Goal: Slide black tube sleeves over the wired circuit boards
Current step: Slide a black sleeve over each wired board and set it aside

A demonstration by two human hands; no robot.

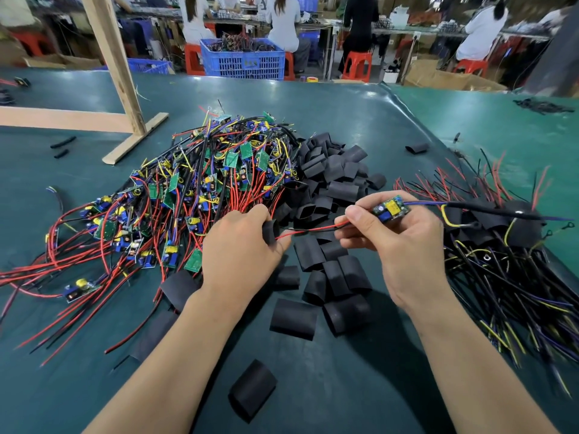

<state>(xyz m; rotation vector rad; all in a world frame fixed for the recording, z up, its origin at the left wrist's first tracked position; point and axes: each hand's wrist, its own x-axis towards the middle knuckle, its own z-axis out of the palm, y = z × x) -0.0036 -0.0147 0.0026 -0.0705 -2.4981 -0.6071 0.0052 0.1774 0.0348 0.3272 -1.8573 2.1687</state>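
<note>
Board (390,208) in right hand (404,245) (uncovered)

Premises: electronics assembly workshop. Evidence: green-covered bench (313,101) carrying bulk heaps of wired boards (200,189) and black sleeves (332,177). Behind it, seated workers (283,23) on red stools (357,65) line a long bench. Blue crate (242,59) of parts and cardboard boxes (448,78) stand on the floor.
</note>
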